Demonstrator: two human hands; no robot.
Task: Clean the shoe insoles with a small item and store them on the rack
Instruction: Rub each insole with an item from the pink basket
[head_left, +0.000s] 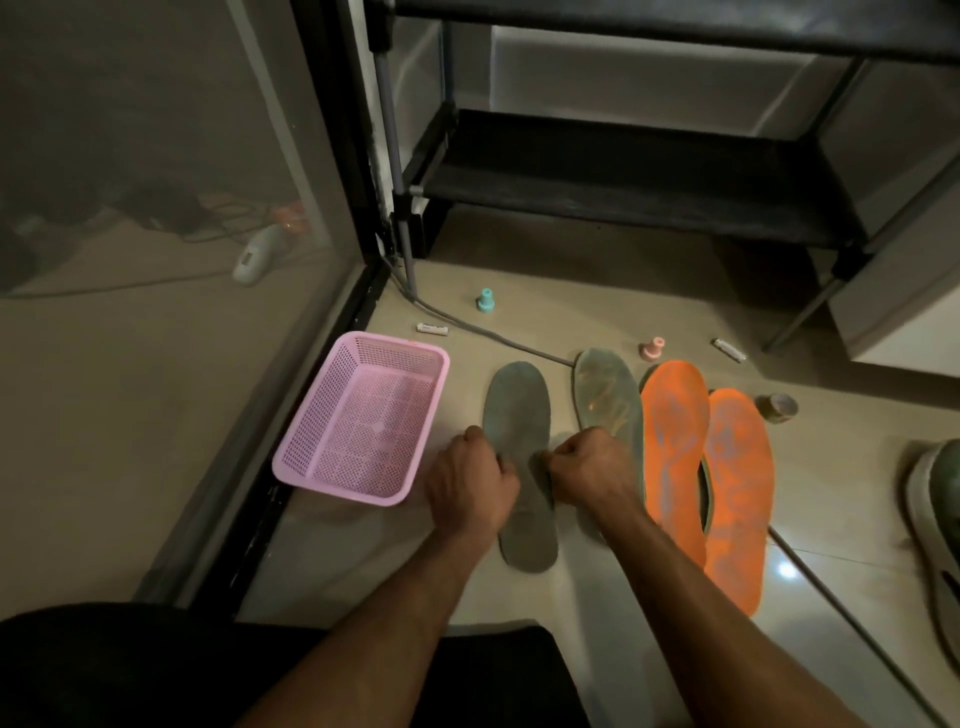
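Four insoles lie on the tiled floor (467, 270), none yet on the rack (613, 176). Two grey, two orange. Left grey insole (517, 405) sits apart, just right of the pink basket (311, 457); right grey insole (608, 395) lies against the inner orange insole (675, 441), which overlaps the outer orange insole (737, 493).

Left hand (470, 483) and right hand (592, 473) both sit at the middle of the left grey insole, one at each edge. I read both grips as closed, fingers curled under and pinching the insole's edges, though the fingertips are hidden from me. Whether either hand also holds a small cleaning item, I cannot tell.

Progress, as I judge it: early. All four insoles look dusty or smeared; rack shelves show nothing on them. Cleaning and storing of all four remain.

Containers: pink basket holds nothing visible.

Loose bits on floor: teal stopper (486, 300), pink stopper (653, 349), two small white tubes (432, 328) (729, 350), a tape roll (775, 408), a cable (467, 325). Shoe (935, 499) at right edge.
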